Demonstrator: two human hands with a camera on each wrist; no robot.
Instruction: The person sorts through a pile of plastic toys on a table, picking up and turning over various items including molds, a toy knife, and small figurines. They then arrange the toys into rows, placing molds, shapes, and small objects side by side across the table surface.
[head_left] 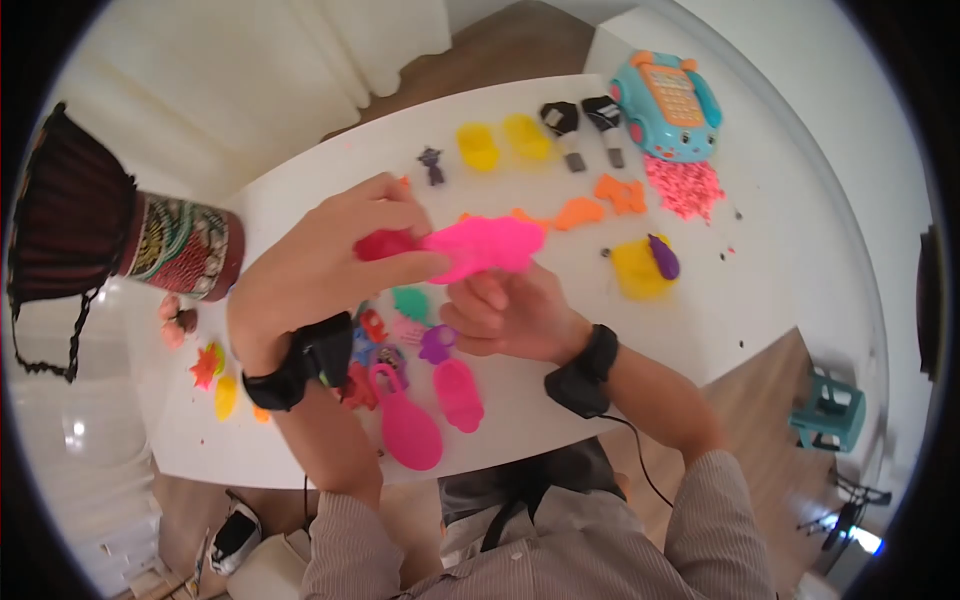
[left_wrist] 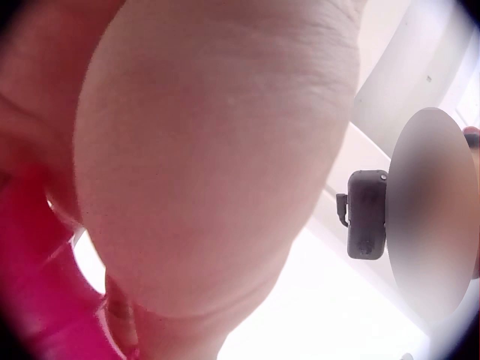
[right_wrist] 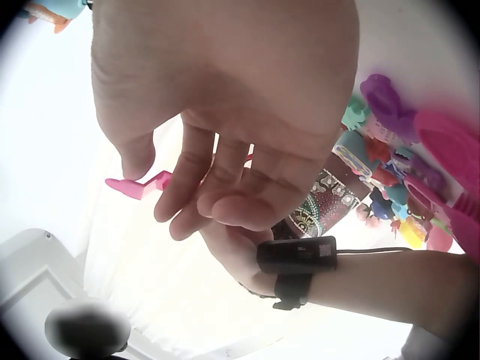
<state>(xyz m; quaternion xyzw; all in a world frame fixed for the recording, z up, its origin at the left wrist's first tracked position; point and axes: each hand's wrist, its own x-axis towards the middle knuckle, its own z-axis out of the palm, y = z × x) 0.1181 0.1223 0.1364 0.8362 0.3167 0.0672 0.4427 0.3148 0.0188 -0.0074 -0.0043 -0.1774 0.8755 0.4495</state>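
My left hand (head_left: 335, 240) pinches a bright pink piece (head_left: 490, 245) with a wavy outline, held over the table between thumb and fingers. Its ridged wall (left_wrist: 45, 292) fills the lower left of the left wrist view. My right hand (head_left: 525, 315) lies just below the pink piece, fingers loosely bent. In the right wrist view the fingers of the right hand (right_wrist: 225, 172) hang relaxed with nothing gripped, and a tip of the pink piece (right_wrist: 131, 187) shows beside the thumb. Most of the left hand's fingertips are hidden.
Nearer my body lie a pink spoon-shaped toy (head_left: 410, 430), a pink oblong mould (head_left: 459, 395) and several small toys. Yellow lumps (head_left: 478, 147) and orange shapes (head_left: 578, 212) lie farther off. A toy phone (head_left: 672, 105) stands by pink crumbs (head_left: 685, 188). At left is a lamp (head_left: 185, 245).
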